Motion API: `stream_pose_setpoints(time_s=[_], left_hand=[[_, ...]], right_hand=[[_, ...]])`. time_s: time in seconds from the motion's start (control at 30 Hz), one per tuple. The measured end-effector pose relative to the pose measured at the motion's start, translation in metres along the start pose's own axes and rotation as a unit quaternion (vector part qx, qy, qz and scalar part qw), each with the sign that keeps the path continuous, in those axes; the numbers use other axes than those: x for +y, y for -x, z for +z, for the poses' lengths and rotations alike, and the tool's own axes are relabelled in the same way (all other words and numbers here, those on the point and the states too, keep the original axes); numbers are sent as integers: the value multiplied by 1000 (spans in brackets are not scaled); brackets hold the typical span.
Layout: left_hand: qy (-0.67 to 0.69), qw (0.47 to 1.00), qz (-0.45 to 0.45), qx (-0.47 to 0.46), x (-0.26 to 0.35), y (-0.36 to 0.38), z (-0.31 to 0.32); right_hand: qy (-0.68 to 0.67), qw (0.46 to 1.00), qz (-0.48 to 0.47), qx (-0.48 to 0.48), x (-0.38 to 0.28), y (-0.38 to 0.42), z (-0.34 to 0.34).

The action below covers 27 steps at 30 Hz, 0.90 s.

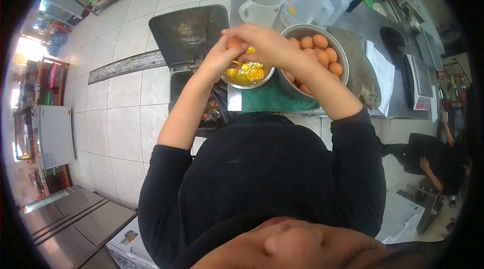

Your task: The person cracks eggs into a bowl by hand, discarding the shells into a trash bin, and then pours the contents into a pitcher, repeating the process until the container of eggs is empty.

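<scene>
Both my hands are closed around a brown egg (235, 43) above a metal bowl (250, 87). My left hand (216, 62) grips it from the left, and my right hand (267, 45) reaches over from the right with its fingers against it. Several yellow yolks (250, 74) in clear white lie in the bowl, partly covered by my hands. Just right of the bowl stands a larger metal pot (346, 70) full of whole brown eggs (321, 56), partly hidden by my right forearm.
A bin with its grey lid (187, 31) raised stands left of the bowl, bits of waste (212, 109) inside. Clear plastic jugs (262, 1) line the table's back. Paper (380, 70) and a scale (418, 85) lie to the right. Another person (426, 150) is at far right.
</scene>
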<state>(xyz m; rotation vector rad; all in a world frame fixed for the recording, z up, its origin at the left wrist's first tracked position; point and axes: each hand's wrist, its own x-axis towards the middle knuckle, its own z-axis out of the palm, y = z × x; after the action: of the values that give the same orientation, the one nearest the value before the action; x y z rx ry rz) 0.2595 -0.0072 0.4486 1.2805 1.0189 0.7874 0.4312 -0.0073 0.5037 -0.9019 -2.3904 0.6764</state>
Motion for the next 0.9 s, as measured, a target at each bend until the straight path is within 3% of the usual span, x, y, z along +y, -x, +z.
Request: stream_pose_setpoints(time_s=[0.03, 0.07, 0.1, 0.13, 0.2, 0.23, 0.27, 0.3, 0.37, 0.47, 0.53, 0.57, 0.63, 0.67, 0.7, 0.73, 0.77, 0.8, 0.83, 0.9], left_hand=[[84, 996, 14, -5, -1, 2, 2], [86, 996, -3, 15, 0, 14, -2], [9, 999, -16, 29, 3, 28, -11], [-67, 996, -28, 43, 3, 42, -23], [-268, 959, 36, 86, -23, 66, -52], [-267, 959, 36, 85, -41, 76, -63], [-363, 922, -48, 125, -64, 85, -73], [-450, 868, -132, 164, -85, 92, -79], [-413, 882, -127, 188, -121, 97, -90], [-333, 913, -125, 199, -109, 96, -82], [-286, 930, -127, 193, -93, 92, -74], [-285, 935, -101, 185, -89, 89, -71], [-283, 940, -72, 177, -81, 82, -69], [-261, 948, -58, 173, -78, 79, -68], [-239, 955, -45, 168, -77, 76, -67], [-236, 956, -44, 169, -77, 70, -66], [-229, 958, -13, 169, -76, 64, -65], [-223, 960, 18, 169, -76, 60, -64], [-223, 960, 18, 169, -65, 59, -58], [-194, 971, 1, 141, -33, 58, -41]], right_hand=[[0, 1000, 6, 0, -3, 2, -6], [46, 997, -45, 44, -5, 5, -12], [92, 987, -97, 88, -7, 8, -21], [90, 987, -70, 114, -6, 16, -39], [131, 983, 23, 127, 14, 43, -70], [122, 982, 129, 71, 26, 58, -79], [109, 966, 232, 12, 39, 71, -80], [187, 945, 266, -46, 46, 81, -75], [263, 913, 295, -103, 54, 96, -55], [325, 890, 271, -169, 58, 106, -37], [90, 875, 461, -115, 58, 99, -45], [92, 877, 458, -115, 67, 101, -50], [9, 970, 230, -76, 94, 113, -55], [-129, 960, 248, 25, 100, 116, -42], [-127, 960, 247, 23, 105, 113, -42], [-424, 867, 260, 28, 111, 108, -43], [-679, 690, 249, 30, 114, 106, -42], [-736, 653, 165, 70, 107, 97, -30], [-736, 653, 165, 70, 92, 83, -23], [-689, 660, 202, 218, 60, 59, -22]])
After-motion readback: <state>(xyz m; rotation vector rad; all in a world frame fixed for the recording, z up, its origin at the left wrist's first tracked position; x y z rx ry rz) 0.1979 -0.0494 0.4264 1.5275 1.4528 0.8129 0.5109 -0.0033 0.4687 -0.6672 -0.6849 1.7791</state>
